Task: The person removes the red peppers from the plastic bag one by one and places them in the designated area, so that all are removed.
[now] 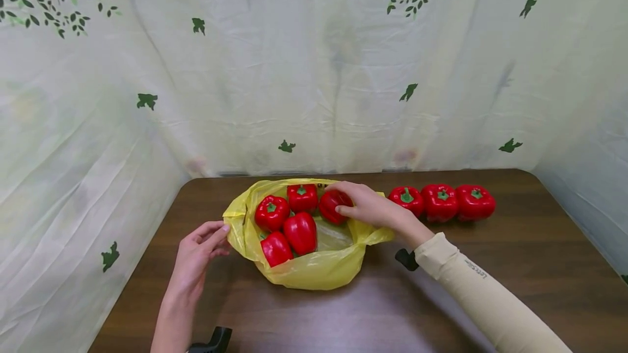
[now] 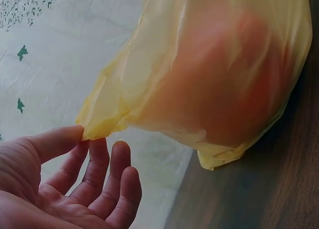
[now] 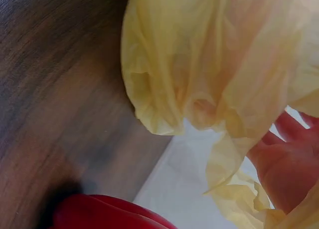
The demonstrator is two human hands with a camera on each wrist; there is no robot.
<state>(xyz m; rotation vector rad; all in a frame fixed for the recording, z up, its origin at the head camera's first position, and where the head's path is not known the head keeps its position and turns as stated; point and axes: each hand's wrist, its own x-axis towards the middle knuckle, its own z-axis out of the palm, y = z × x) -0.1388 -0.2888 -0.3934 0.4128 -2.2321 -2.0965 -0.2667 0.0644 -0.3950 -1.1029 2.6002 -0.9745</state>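
A yellow plastic bag lies on the table with its mouth spread wide, and several red bell peppers are inside. My left hand pinches the bag's left rim between thumb and finger; in the left wrist view the left hand shows its other fingers loosely bent below the yellow film. Over the bag's right side, my right hand grips a red bell pepper within the opening. The right wrist view shows part of the right hand behind the bag's folds, its fingertips hidden.
Three more red bell peppers stand in a row on the brown wooden table, right of the bag. Behind the table hangs a pale curtain with leaf prints. A black wrist mount sits under the right wrist.
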